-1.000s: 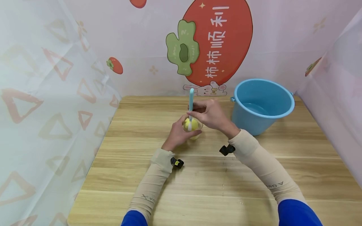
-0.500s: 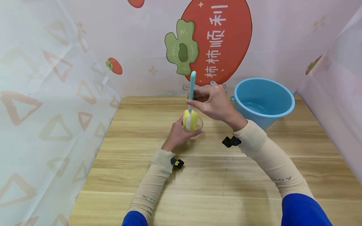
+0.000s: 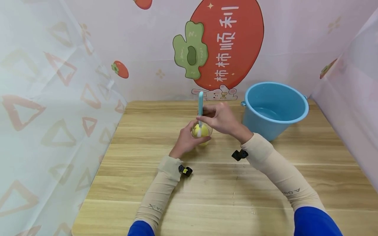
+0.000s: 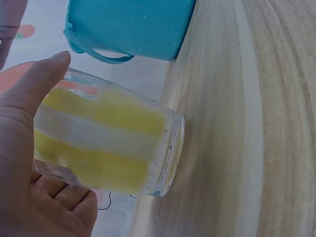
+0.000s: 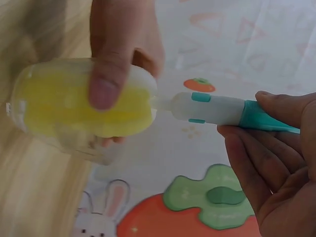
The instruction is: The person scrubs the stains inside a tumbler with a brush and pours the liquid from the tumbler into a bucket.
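My left hand (image 3: 187, 139) grips a clear drinking glass (image 4: 165, 148) around its side, thumb on one side and fingers curled on the other. The glass stands upright on the wooden table, its base toward the tabletop. Inside it sits the yellow and white sponge head of a bottle brush (image 5: 89, 106), filling most of the glass. My right hand (image 3: 220, 118) pinches the brush's teal and white handle (image 5: 212, 108) between thumb and fingers above the rim. The handle's teal end (image 3: 201, 98) points up.
A blue bucket (image 3: 260, 127) with a handle stands at the back right of the wooden table (image 3: 133, 177). Small water drops (image 3: 252, 209) dot the tabletop to the right of the left forearm. Printed cloth (image 3: 153, 49) hangs behind and at both sides.
The right hand lifted the brush so its sponge rose partly out of the glass, then lowered it back in. The left hand and glass have stayed in place.
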`<state>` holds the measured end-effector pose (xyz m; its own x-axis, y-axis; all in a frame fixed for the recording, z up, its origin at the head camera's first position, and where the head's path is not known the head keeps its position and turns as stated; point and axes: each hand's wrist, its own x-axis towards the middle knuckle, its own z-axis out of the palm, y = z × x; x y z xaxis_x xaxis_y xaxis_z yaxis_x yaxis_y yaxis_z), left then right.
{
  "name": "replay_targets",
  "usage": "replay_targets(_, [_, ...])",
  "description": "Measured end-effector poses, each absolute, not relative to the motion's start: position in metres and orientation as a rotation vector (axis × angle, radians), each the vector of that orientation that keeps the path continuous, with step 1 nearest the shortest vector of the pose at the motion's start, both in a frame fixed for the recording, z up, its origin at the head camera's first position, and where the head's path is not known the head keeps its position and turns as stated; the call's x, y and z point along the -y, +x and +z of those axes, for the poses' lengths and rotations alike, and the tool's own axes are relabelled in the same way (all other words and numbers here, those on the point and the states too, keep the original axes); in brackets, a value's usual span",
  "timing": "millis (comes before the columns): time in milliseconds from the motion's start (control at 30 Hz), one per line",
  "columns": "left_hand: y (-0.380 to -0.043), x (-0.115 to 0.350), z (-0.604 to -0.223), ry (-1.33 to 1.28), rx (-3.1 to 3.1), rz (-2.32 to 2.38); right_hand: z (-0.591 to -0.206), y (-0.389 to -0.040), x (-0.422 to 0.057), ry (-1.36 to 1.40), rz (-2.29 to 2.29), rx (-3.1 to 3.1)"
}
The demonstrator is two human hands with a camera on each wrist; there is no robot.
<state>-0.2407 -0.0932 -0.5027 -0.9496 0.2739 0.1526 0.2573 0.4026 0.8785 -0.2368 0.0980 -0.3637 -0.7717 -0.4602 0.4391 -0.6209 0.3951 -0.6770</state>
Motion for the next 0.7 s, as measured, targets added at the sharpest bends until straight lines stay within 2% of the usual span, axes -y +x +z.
replay_targets(233, [-0.242,0.094,-0.503,0.521,-2.613,1.638,-0.324,-0.232,-0.105,1.026,1.253,2.417])
replay_targets(367, [-0.243,0.095,-0.502,0.539,-2.620,1.632,-0.315,-0.231,-0.106,1.042,1.215,2.401])
replay_targets(700, [-0.241,0.094,-0.501,0.490,-2.592,1.640,-0.356,-0.237,-0.100,1.022,1.268,2.515])
